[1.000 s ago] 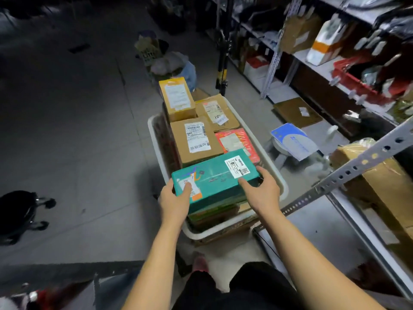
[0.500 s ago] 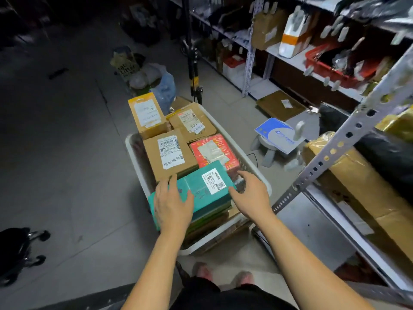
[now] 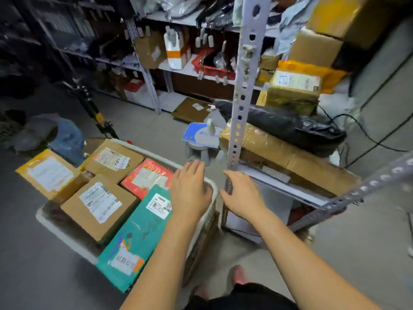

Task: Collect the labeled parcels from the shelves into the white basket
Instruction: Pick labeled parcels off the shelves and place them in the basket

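- The basket (image 3: 67,239) was white and sat on the grey floor. It was full of parcels with labels.
- A teal parcel (image 3: 138,231) lay on top at the near side of the basket. It had a white label at each end.
- A red parcel (image 3: 147,177) lay in the basket just behind the teal parcel.
- A brown box (image 3: 98,206) sat in the middle of the basket, next to the teal parcel.
- A second brown box (image 3: 114,159) sat at the far end of the basket.
- A yellow box (image 3: 49,173) sat at the far left corner of the basket.
- The left hand (image 3: 190,189) was over the right rim of the basket. Its fingers were straight and it held nothing. I could not tell if it touched the rim.
- The right hand (image 3: 243,195) was just right of the basket, apart from the left hand. Its fingers were loose and it held nothing.
- A shelf post (image 3: 243,86) stood just right of the basket. The right hand's fingertips were close to it, but I could not tell if they touched.
- A long parcel (image 3: 279,153) lay on the low shelf to the right of the basket. A black bag (image 3: 290,126) lay on top of it.
- A small stool (image 3: 199,151) stood on the floor just behind the basket. A blue and white envelope (image 3: 196,135) lay on it.
- A red tray (image 3: 210,66) sat on a shelf far behind the basket.
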